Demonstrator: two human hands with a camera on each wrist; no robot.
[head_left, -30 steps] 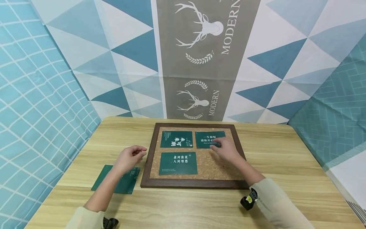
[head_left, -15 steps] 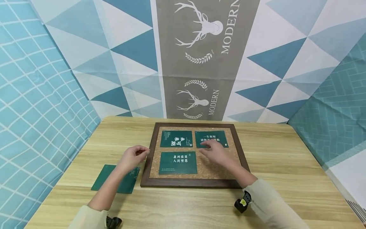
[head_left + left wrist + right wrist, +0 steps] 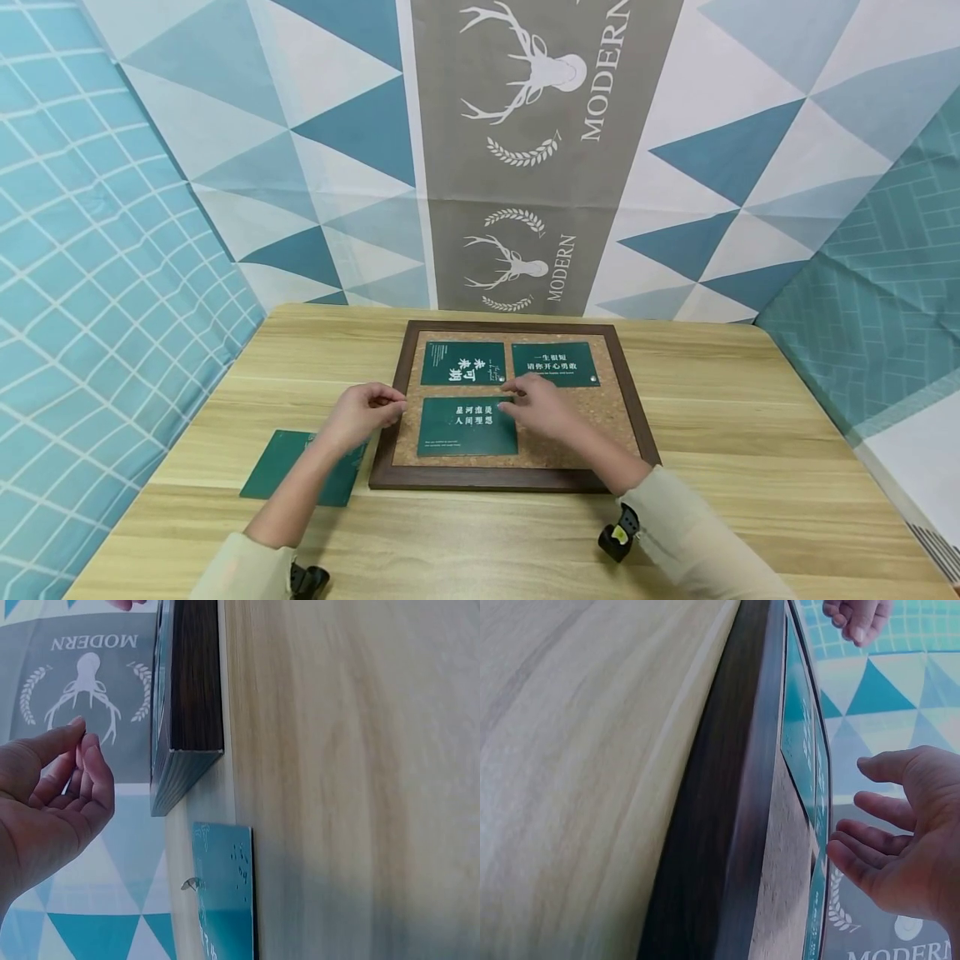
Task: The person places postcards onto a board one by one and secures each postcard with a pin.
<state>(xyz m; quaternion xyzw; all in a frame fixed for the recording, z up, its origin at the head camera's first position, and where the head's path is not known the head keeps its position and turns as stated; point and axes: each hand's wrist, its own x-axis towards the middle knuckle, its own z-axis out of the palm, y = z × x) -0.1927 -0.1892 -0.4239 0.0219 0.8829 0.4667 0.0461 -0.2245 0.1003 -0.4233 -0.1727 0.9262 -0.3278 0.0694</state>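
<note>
A dark-framed cork board [image 3: 577, 442] lies on the table with three green lettered cards on it: one at upper left [image 3: 461, 363], one at upper right [image 3: 577, 354] and one at lower left [image 3: 465, 429]. Silver tacks show on the upper two. My left hand [image 3: 363, 417] is over the board's left edge. In the left wrist view, the left hand [image 3: 64, 776] pinches a tiny dark thing, mostly hidden between thumb and index fingertips. My right hand [image 3: 543, 408] hovers at the lower-left card's upper right corner. Its fingers are apart with nothing between them in the right wrist view [image 3: 900, 825].
Left of the board, several green cards [image 3: 262, 475] lie on the wooden table [image 3: 480, 542], partly hidden by my left forearm. A small tack-like thing [image 3: 191, 884] shows beside them in the left wrist view. Patterned cloth [image 3: 360, 200] hangs behind the table.
My right hand has moved left from the upper right card to the lower-left card's corner, uncovering the upper right card's lettering and tack. My left hand has shifted right, over the board's edge.
</note>
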